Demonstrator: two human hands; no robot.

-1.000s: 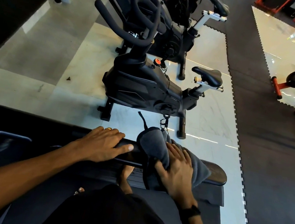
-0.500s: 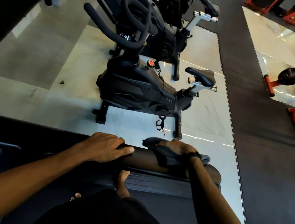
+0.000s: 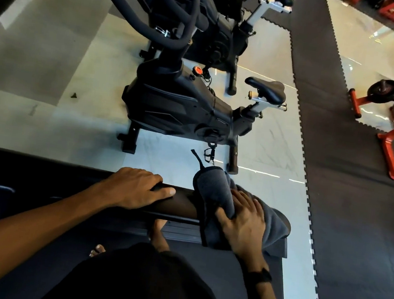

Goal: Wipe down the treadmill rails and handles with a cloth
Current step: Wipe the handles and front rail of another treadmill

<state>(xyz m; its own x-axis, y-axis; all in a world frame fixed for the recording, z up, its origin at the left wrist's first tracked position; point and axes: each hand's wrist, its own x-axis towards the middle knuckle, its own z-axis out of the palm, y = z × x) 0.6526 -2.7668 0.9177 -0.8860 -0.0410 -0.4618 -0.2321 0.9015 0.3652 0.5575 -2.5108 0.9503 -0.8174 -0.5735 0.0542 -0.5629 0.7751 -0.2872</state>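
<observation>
1. Currently the right hand [image 3: 244,222] is spread over the grey cloth [image 3: 215,190]; thumb and fingers are curled into a fold of it, and it is pressed onto the treadmill rail [image 3: 183,205].
2. The left hand [image 3: 134,188] is laid on the same rail just left of the cloth, fingers draped loosely over the top, nothing gripped. Judged as bracing only.
3. The rail's long axis runs left-right across the view. The cloth is wrapped over its right end, hanging down the near side.
4. The right hand is nearer the rail end; the unwiped length is judged to lie leftward, under and past the left hand.
5. A leftward stroke would be blocked by the left hand unless that hand is lifted.
6. Beyond the rail: an exercise bike [image 3: 181,106] on the pale floor [image 3: 43,115], dark floor mats [image 3: 351,196] to the right.
</observation>
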